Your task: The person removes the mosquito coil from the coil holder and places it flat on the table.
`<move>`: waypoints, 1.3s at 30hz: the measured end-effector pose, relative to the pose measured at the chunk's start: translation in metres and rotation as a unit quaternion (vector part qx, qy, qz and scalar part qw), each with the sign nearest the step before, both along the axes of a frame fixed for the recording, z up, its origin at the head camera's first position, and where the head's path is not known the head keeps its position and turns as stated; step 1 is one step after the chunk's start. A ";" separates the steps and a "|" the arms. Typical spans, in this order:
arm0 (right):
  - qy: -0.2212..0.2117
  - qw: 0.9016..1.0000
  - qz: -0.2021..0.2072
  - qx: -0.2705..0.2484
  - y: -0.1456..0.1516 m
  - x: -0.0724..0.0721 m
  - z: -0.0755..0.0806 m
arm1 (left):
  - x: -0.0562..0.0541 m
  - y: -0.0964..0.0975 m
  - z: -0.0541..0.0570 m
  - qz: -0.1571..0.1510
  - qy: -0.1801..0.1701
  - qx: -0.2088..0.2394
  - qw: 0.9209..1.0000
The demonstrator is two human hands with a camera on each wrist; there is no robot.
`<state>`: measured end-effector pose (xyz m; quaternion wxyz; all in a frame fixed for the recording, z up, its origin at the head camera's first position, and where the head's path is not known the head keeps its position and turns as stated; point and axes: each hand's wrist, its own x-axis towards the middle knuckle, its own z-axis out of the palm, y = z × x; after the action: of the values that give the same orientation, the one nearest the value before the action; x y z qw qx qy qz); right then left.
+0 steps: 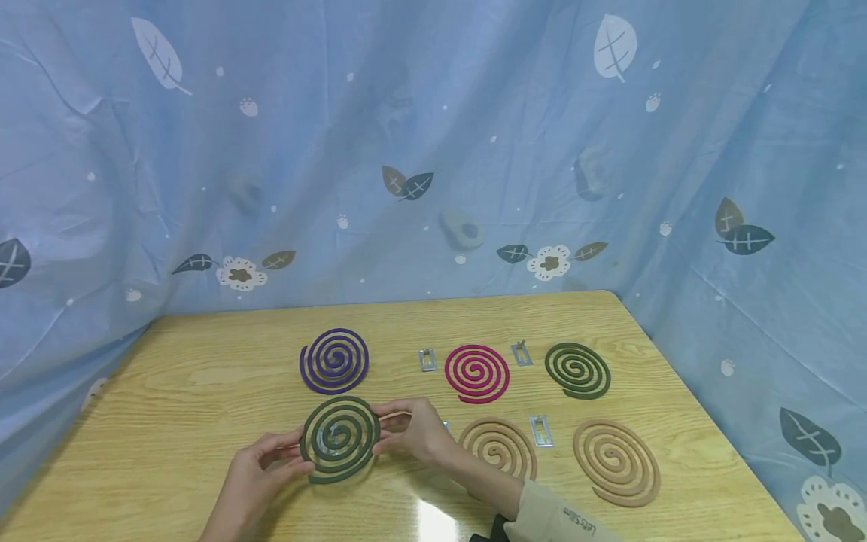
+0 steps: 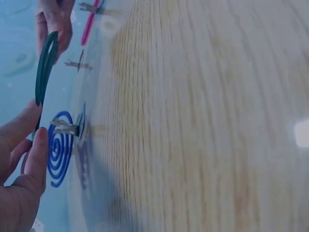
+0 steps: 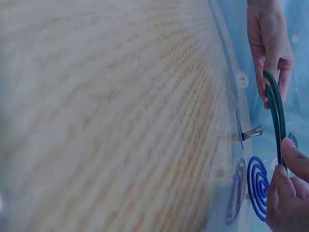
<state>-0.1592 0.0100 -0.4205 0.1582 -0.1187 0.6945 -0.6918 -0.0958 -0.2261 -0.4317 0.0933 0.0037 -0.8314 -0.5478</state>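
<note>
Both hands hold a dark green mosquito coil (image 1: 342,432) by opposite edges, raised over the table. My left hand (image 1: 263,468) pinches its left rim between thumb and fingers. The right hand (image 1: 421,430) pinches the right rim the same way. Through the gaps in the spiral a metal coil stand shows below; in the left wrist view this stand (image 2: 67,127) is on the table with its prong up, the coil above it. Just behind lies a purple coil (image 1: 335,360). Seen edge-on in the right wrist view, the green coil (image 3: 277,111) spans between the two hands.
To the right lie a magenta coil (image 1: 477,370), another green coil (image 1: 577,369) and two tan coils, one (image 1: 616,461) far right, the other (image 1: 497,444) partly behind the right forearm. Small metal stands (image 1: 427,360) sit among them. A blue curtain (image 1: 433,135) hangs behind the table.
</note>
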 end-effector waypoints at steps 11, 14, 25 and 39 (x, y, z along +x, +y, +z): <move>-0.010 1.000 0.001 0.028 0.008 0.001 0.003 | 0.001 0.008 0.001 -0.004 -0.038 0.030 0.999; -0.006 1.000 0.008 0.023 0.012 0.001 0.002 | 0.000 0.011 0.002 -0.003 -0.051 0.043 0.998; -0.006 0.999 0.031 0.024 0.028 0.002 -0.004 | -0.002 0.013 0.001 -0.038 -0.079 0.085 0.992; -0.017 1.000 0.020 -0.001 0.038 0.006 -0.002 | -0.006 0.019 -0.002 -0.087 -0.042 0.077 0.992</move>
<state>-0.1532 0.0477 -0.4227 0.1835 -0.1205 0.6882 -0.6915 -0.1022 -0.2069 -0.4336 0.0101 -0.0388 -0.7870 -0.6156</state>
